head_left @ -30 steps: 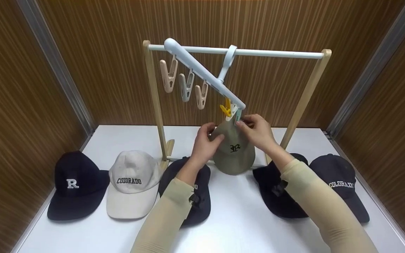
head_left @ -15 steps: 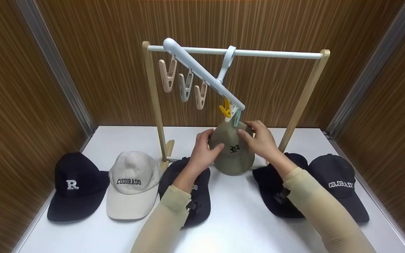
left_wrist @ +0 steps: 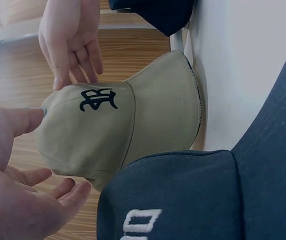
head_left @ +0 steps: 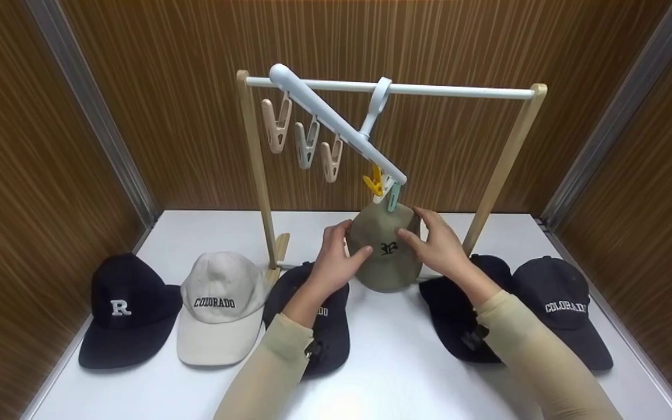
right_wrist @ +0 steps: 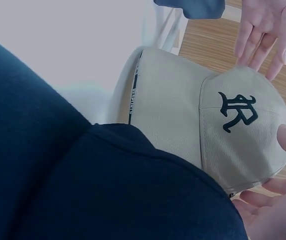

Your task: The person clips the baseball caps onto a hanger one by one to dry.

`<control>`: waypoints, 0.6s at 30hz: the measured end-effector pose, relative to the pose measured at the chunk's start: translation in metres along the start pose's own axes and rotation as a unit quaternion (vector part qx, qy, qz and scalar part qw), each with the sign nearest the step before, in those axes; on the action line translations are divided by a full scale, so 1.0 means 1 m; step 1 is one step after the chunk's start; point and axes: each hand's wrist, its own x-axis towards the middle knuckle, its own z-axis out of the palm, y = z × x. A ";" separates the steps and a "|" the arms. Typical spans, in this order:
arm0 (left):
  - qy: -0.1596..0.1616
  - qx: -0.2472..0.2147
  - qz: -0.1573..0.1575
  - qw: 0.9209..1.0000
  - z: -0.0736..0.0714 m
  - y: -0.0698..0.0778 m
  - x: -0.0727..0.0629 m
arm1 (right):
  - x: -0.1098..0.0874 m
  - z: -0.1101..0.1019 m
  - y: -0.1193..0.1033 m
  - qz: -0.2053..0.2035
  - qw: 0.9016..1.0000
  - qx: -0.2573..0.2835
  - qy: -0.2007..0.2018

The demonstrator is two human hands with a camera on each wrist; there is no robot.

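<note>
An olive-beige baseball cap (head_left: 387,269) with a dark letter emblem hangs crown up from a mint-green clip (head_left: 393,198) on the hanger's near end. My left hand (head_left: 335,261) is at the cap's left side, thumb toward the front and loosely bent fingers by the edge. On the other side my right hand (head_left: 438,244) has its thumb by the crown and its fingers toward the rear. In the wrist views, both the left hand (left_wrist: 30,175) and the right hand (right_wrist: 278,187) lie loosely spread around the crown, without a firm grip. The cap's back is hidden.
A pale blue hanger (head_left: 330,114) with several clips hangs from the white rail (head_left: 458,90) of a wooden-legged rack. Along the white table (head_left: 382,361) lie a navy R cap (head_left: 129,309), a cream cap (head_left: 219,309), and dark caps (head_left: 563,309) partly under my arms.
My right hand has come away from the mint-green clip and moved down the cap's side. My left hand has lowered slightly. The cap stays hanging from the clip.
</note>
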 end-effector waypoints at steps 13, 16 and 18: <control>0.041 0.027 0.022 0.999 -0.001 0.013 -0.009 | -0.026 -0.006 0.005 -0.023 0.999 -0.022 0.008; 0.039 0.027 0.026 0.999 0.000 0.014 -0.011 | -0.032 -0.007 0.006 -0.035 0.999 -0.019 0.022; 0.035 0.029 0.029 0.999 0.002 0.014 -0.011 | -0.036 -0.007 0.007 -0.042 0.998 -0.017 0.031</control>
